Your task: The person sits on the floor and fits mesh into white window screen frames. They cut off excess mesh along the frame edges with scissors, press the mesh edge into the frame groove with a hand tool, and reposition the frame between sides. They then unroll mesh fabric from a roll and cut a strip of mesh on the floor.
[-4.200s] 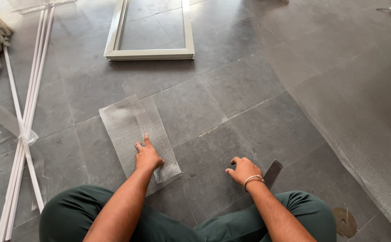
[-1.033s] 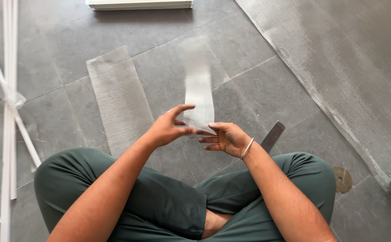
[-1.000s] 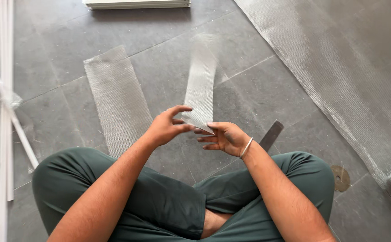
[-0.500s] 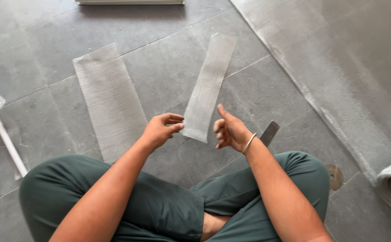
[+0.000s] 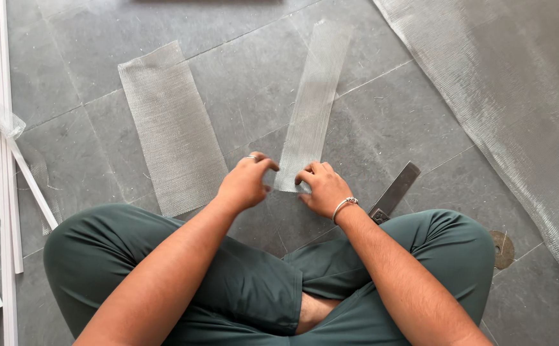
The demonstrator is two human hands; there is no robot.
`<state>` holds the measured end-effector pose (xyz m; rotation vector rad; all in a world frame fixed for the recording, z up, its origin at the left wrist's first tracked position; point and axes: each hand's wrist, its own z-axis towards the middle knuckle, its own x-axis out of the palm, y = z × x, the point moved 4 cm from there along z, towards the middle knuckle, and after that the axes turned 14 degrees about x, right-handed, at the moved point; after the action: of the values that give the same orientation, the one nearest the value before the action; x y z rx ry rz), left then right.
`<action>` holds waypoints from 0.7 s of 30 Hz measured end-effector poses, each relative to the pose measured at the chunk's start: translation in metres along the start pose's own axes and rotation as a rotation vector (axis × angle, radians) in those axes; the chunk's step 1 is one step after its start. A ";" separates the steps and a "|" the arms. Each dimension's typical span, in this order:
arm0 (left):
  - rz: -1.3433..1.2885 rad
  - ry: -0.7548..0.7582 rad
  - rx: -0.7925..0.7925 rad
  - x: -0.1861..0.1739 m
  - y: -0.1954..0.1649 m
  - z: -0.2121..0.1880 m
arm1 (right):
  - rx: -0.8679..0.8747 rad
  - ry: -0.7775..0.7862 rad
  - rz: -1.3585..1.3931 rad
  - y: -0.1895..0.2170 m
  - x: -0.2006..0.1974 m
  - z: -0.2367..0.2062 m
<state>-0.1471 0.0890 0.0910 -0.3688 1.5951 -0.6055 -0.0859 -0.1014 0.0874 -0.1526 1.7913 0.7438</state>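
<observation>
A wide sheet of grey mesh (image 5: 504, 109) runs down the right side of the frame over the grey tiled floor (image 5: 61, 70). Left of centre lies a shorter mesh rectangle (image 5: 170, 128). At centre a narrow mesh strip (image 5: 311, 96) lies flat, slanting up to the right. Both forearms reach forward from crossed legs. The left hand (image 5: 244, 182), fingers curled, hovers just beside the strip's near end; the right hand (image 5: 321, 188) pinches that near corner. A metal blade (image 5: 395, 189) lies right of the wrist.
</observation>
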 end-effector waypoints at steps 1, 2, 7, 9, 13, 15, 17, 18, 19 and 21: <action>0.060 0.022 0.078 0.003 -0.007 0.001 | 0.029 0.011 0.007 -0.004 0.005 0.002; 0.120 0.043 0.158 0.006 -0.012 0.003 | 0.007 -0.001 0.039 -0.005 0.008 0.004; 0.395 0.031 0.344 0.035 -0.014 0.013 | -0.022 0.006 0.116 -0.011 0.021 0.014; 0.435 0.032 0.359 0.047 -0.008 0.016 | -0.028 0.002 0.102 -0.012 0.023 0.015; 0.372 0.027 0.334 0.062 0.003 0.018 | -0.139 -0.164 -0.006 -0.012 0.023 0.009; 0.344 0.022 0.314 0.064 0.005 0.018 | -0.094 -0.156 -0.029 -0.016 0.027 0.009; 0.340 0.014 0.315 0.064 0.004 0.017 | -0.071 -0.146 -0.037 -0.018 0.030 0.010; 0.329 0.002 0.311 0.063 0.004 0.017 | -0.071 -0.143 -0.033 -0.018 0.031 0.010; 0.319 -0.010 0.307 0.063 0.004 0.017 | -0.072 -0.140 -0.029 -0.019 0.032 0.011; 0.289 -0.024 0.262 0.061 0.005 0.017 | -0.082 -0.158 -0.046 -0.018 0.032 0.013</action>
<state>-0.1375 0.0557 0.0381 0.0500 1.4888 -0.5747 -0.0786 -0.1005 0.0494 -0.1837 1.6039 0.7759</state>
